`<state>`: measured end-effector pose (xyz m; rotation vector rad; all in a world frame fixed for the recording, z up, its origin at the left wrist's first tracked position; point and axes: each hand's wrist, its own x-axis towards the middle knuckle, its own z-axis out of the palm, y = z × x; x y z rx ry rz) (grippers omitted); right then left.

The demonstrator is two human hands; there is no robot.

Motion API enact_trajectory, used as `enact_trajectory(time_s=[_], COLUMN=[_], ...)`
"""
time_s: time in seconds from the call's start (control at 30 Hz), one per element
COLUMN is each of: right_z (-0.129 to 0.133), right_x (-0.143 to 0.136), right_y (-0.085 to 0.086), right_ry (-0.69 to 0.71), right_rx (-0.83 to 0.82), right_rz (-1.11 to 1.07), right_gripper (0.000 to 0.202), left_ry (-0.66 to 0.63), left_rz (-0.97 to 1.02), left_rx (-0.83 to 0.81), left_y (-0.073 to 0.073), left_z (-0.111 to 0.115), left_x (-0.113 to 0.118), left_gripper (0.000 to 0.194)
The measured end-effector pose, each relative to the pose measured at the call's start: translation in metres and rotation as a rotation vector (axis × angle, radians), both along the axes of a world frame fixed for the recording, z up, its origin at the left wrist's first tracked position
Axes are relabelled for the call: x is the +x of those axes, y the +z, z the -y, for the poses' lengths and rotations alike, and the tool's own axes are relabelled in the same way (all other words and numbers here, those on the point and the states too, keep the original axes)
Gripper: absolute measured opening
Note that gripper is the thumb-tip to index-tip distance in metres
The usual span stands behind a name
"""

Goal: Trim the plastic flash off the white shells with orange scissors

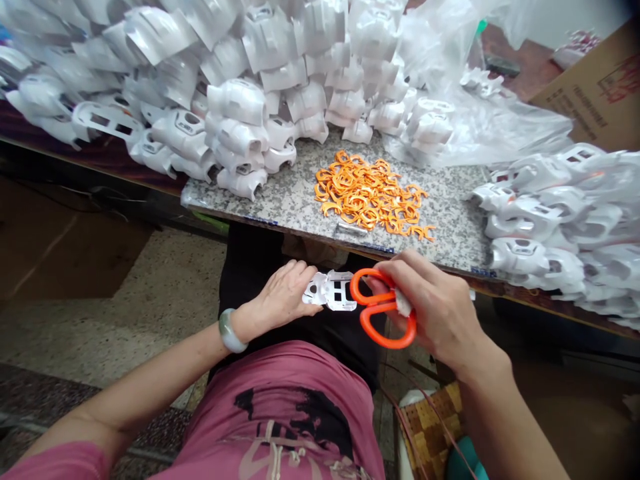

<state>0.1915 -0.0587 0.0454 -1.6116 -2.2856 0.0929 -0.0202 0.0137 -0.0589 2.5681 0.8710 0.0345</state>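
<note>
Left hand pinches a white part over the lap, near the table edge, right hand grips orange scissors at it; part looks light, thin, stiff plastic, best held by its left edge.

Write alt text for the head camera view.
Left hand holds a white plastic part while the right hand works orange scissors at it. Beyond, a stone slab carries orange clips and heaps of white parts.
</note>
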Motion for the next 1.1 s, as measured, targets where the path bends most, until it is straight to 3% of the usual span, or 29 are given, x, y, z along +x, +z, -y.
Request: enact_trajectory(time_s=[0.13,0.33,0.6,0.93,1.1], right_z=[0.003,0.003,0.006,0.006,0.005], right_x=[0.005,0.002,0.002,-0.022,-0.016], right_y=[-0.002,-0.017,-0.019,-0.036,-0.033], right_ry=[-0.019,-0.004,0.005,0.142,0.100], right_rx=[-0.043,-0.102,-0.147,-0.120,-0.072], right_rz=[-0.048,-0.046,-0.014,0.186,0.119], right_gripper=[0.015,0.018,0.019,0.013,0.015], left_ry=[-0.002,0.000,0.014,0.001,0.018], left_rz=[-0.006,-0.015,-0.037,0.030,-0.003], left_rx=[0.012,0.021,-0.005,-0.003,-0.003], left_y=[-0.003,0.002,0.009,0.015,0.012], left_z=[0.000,0.002,0.003,0.007,0.006], left_x=[-0.002,0.000,0.002,0.005,0.004], left_gripper=[0.045,0.044,0.046,0.036,0.041])
